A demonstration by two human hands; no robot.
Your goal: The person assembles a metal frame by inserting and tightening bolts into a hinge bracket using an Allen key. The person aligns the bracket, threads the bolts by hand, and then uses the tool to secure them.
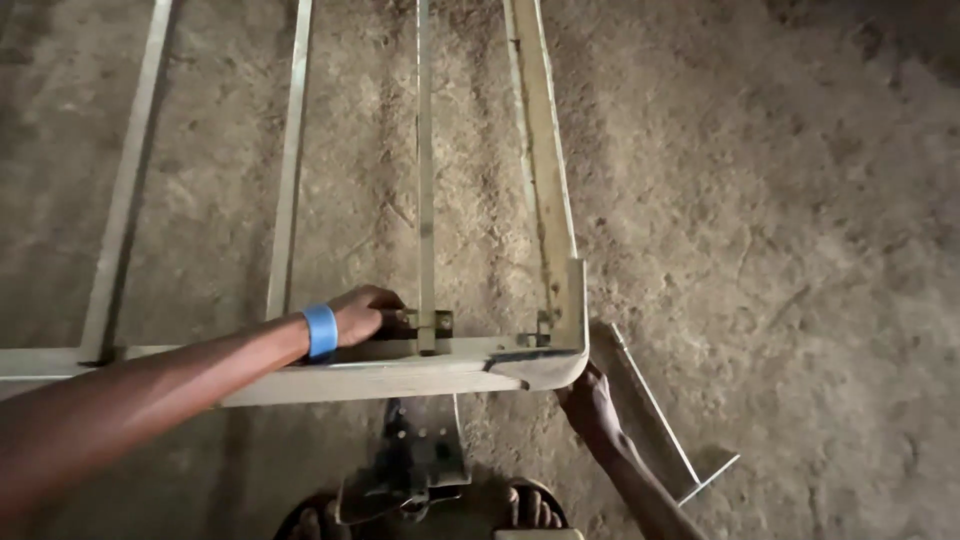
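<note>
A pale metal frame [545, 170] with long thin bars lies across the rough floor and reaches away from me. My left hand [365, 313], with a blue band on the wrist, is closed around a small dark part at the joint where the middle bar [426, 170] meets the near crossbar [400, 375]. My right hand [590, 405] reaches up from below and holds the underside of the frame's rounded near right corner [550, 365]. What the left fingers hold is mostly hidden.
A loose angled metal bar [650, 410] lies on the floor just right of the corner. A dark bracket-like metal piece [415, 455] sits under the crossbar, near my sandalled feet [525, 505]. Two more thin bars [290, 160] run at the left.
</note>
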